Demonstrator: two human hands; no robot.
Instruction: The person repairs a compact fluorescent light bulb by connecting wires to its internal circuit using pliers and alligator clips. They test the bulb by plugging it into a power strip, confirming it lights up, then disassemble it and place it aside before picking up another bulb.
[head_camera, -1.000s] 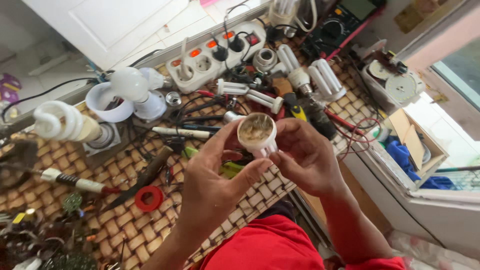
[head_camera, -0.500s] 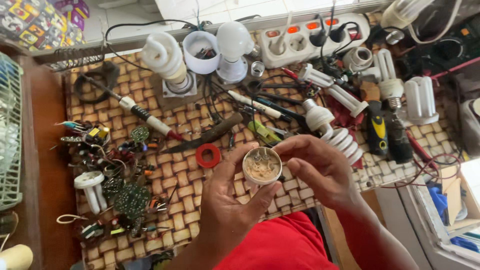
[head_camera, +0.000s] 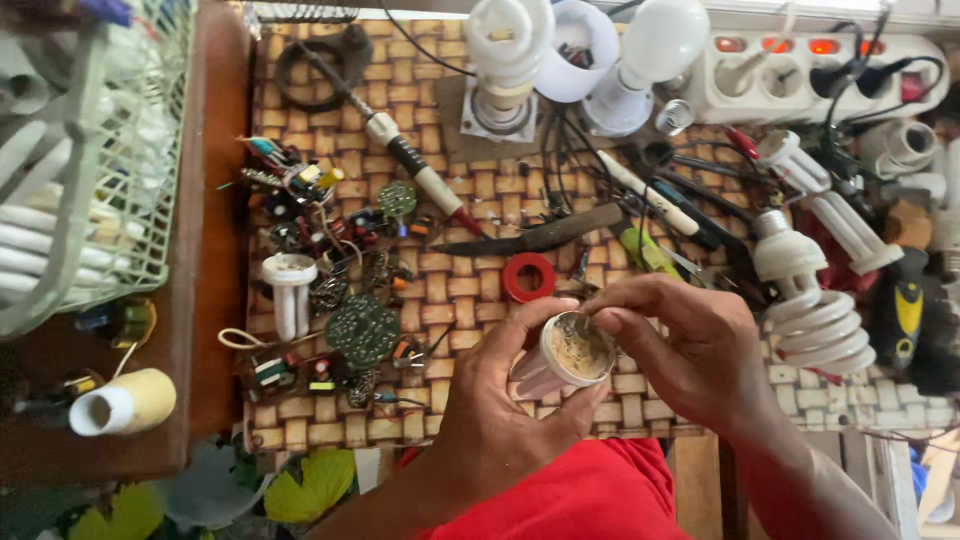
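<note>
Since a moment ago our view has swung left; we grip the lamp base in our left hand over the mat, right hand fingertips pinching inside its open end, innards not yet out.

Right fingers now perhaps inside housing

I see a woven mat covering the wooden bench; on it lie a soldering iron, red tape ring, round circuit board, spiral bulbs and a white power strip.
</note>
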